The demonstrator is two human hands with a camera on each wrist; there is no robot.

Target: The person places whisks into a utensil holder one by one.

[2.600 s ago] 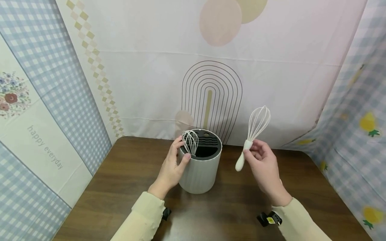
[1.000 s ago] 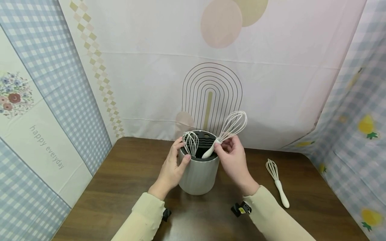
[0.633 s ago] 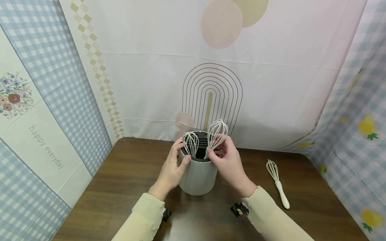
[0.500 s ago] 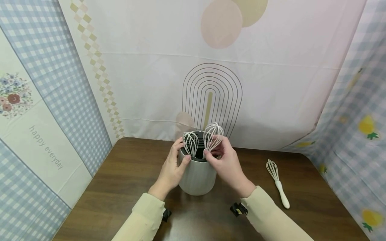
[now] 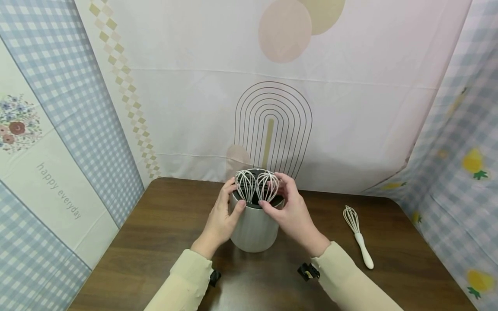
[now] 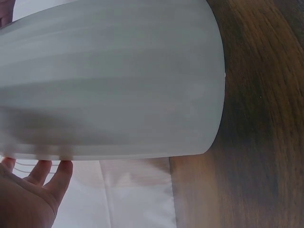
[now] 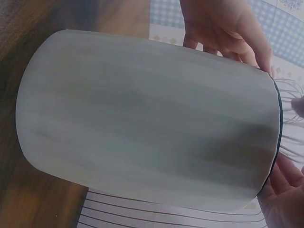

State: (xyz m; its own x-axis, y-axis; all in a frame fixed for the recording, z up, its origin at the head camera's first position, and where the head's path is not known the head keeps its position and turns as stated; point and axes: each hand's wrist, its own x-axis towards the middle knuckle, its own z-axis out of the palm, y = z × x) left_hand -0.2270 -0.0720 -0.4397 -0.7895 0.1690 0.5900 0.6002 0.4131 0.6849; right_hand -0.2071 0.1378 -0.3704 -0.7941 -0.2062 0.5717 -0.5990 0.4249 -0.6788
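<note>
A pale grey utensil holder with a black divided top stands on the table. My left hand grips its left side near the rim, thumb in front and fingers behind. The wire head of one white whisk rises from the opening beside that hand. My right hand holds a second whisk low in the same opening, its thumb at the base of the wires. Both whisk handles are hidden inside. In the right wrist view, the wires show past the dark rim.
A smaller white whisk lies on the brown wooden table, right of the holder, near my right forearm. A patterned cloth hangs close behind the table, with checked cloth on the right side.
My right hand has brought the second whisk left from the air and lowered it handle-first into the holder beside the other. The whisk on the table has come into view. My left hand stays put.
</note>
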